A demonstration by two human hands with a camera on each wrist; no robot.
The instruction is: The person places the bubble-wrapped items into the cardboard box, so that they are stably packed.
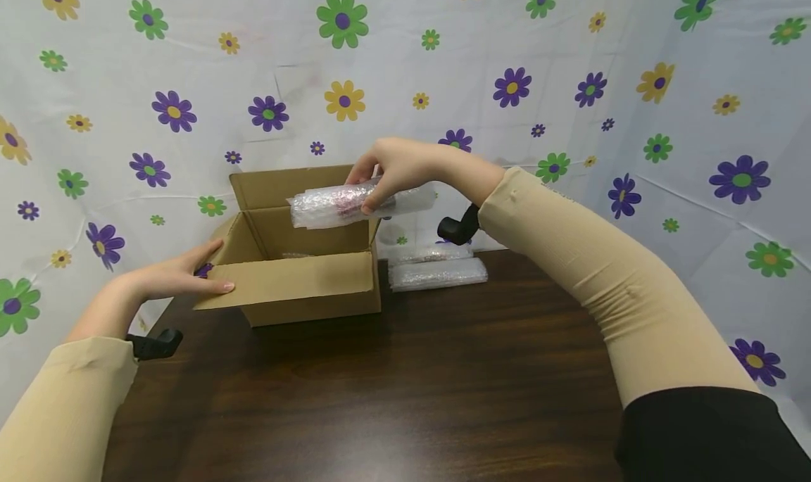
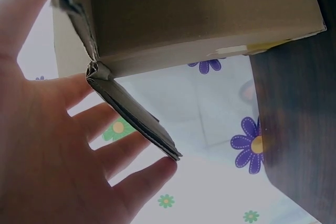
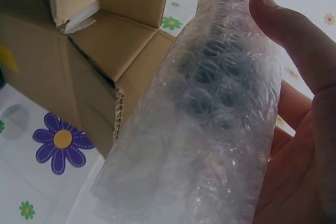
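"How far along does it look?"

"Partway, I'd judge. The long, clear bubble-wrap bundle (image 1: 336,206) is up in the air over the brown, rectangular cardboard box (image 1: 317,312), not resting inside it. Two flat, whitish bubble-wrap bundles (image 1: 437,274) lie on the dark wood-grain surface (image 1: 412,383), just beside the box. There's also a scrap of translucent white wrapping (image 3: 83,18) inside, but too little shows to count what's there. Setting down the raised bundle is not yet done, and the flaps aren't closed."

"And the hands?"

"The right hand (image 1: 402,164) grips the raised bundle, thumb on one side and fingers on the other. The left hand (image 1: 171,274) is spread, its thumb on the long front flap (image 1: 304,278) and its straight fingers against the side flap (image 2: 131,111)."

"What are the materials like?"

"The box is matt and stiff, with ragged corrugated edges. The wrap is glossy and crinkled, dotted with round bubbles; through it shows a dark patch (image 3: 210,72) and some pinkish colour. I can't tell what's wrapped. Behind hangs a creased white cloth printed with flowers (image 1: 380,46)."
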